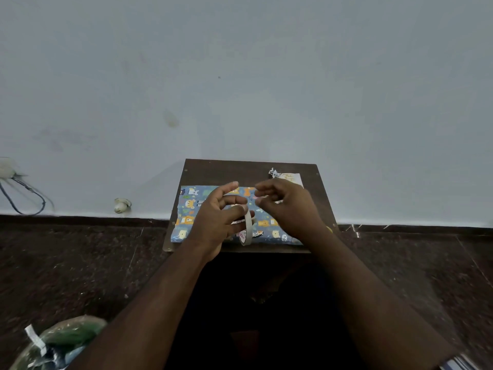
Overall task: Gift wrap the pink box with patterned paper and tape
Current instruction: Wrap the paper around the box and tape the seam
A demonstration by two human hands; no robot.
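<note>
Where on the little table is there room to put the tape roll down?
Bare wood shows along the back of the table, behind the wrapped box and left of the paper scraps. The middle is crowded: the box fills it, with both hands above, the left hand gripping the tape roll.

Small dark brown table against pale wall, standing on dark speckled floor. On tabletop: box wrapped in blue animal-print paper, covering most of surface; crumpled paper scrap and pale printed sheet at far right corner.
</note>
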